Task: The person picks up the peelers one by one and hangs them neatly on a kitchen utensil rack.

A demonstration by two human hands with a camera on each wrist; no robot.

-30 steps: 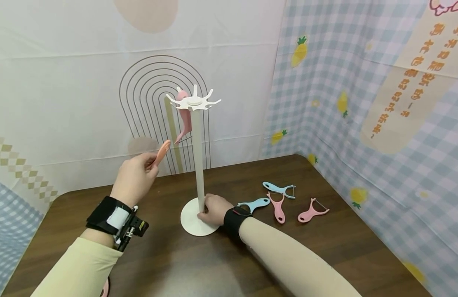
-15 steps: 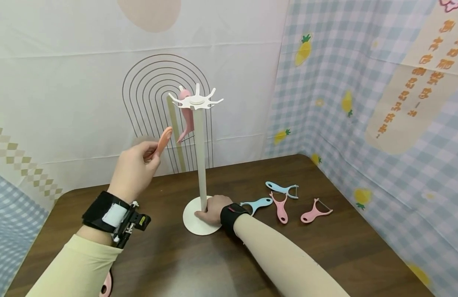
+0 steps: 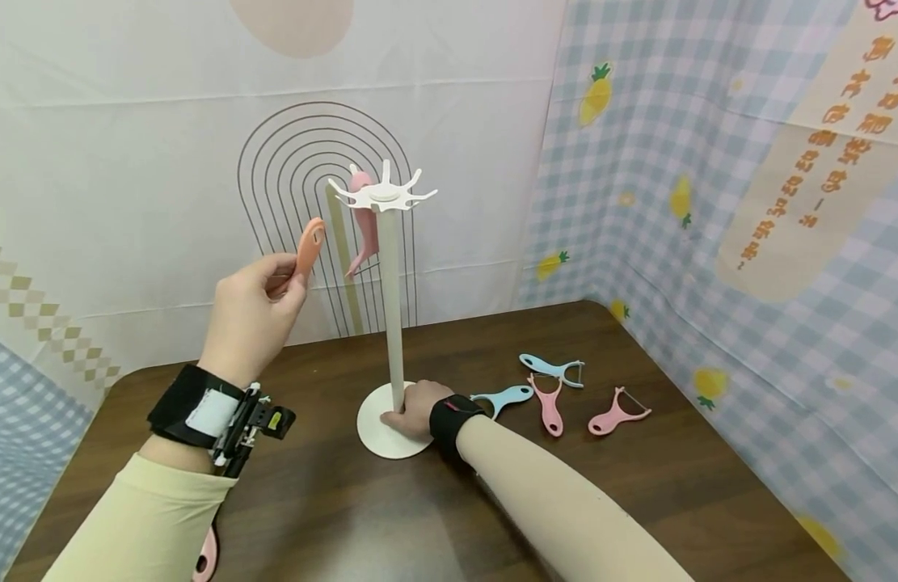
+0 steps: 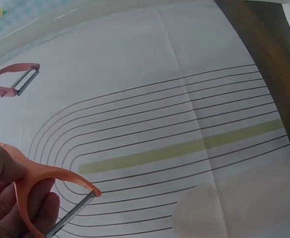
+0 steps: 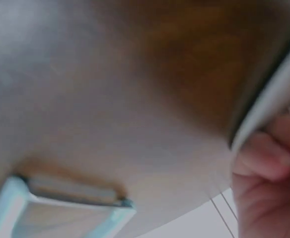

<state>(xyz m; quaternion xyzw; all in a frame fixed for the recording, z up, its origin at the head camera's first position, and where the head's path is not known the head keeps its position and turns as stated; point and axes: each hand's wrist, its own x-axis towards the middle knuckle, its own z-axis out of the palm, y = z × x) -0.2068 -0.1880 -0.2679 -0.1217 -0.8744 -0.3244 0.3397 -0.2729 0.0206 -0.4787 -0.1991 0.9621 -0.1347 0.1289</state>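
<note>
My left hand (image 3: pixel 252 311) pinches an orange Y-shaped peeler (image 3: pixel 309 245) between thumb and fingers, its holed handle end pointing up. In the left wrist view the peeler's forked head and metal blade (image 4: pixel 73 213) show beside the curled fingers. The peeler is left of a white stand (image 3: pixel 393 307) topped by a ring of upturned hooks (image 3: pixel 385 194). From one back hook hangs a pink peeler (image 3: pixel 365 230), whose blade end also appears in the left wrist view. Down at the stand's round base (image 3: pixel 379 440), my right hand (image 3: pixel 419 408) grips the edge near the pole.
Right of the stand lie two light blue peelers (image 3: pixel 550 368) and two pink peelers (image 3: pixel 614 416) on the dark wooden table (image 3: pixel 332 501). Another pink handle (image 3: pixel 206 558) shows partly beneath the left forearm. Printed cloth walls stand behind and to the right.
My left hand has risen with the orange peeler, which now stands more upright, level with the hanging pink one and slightly further left. My right hand stays on the base.
</note>
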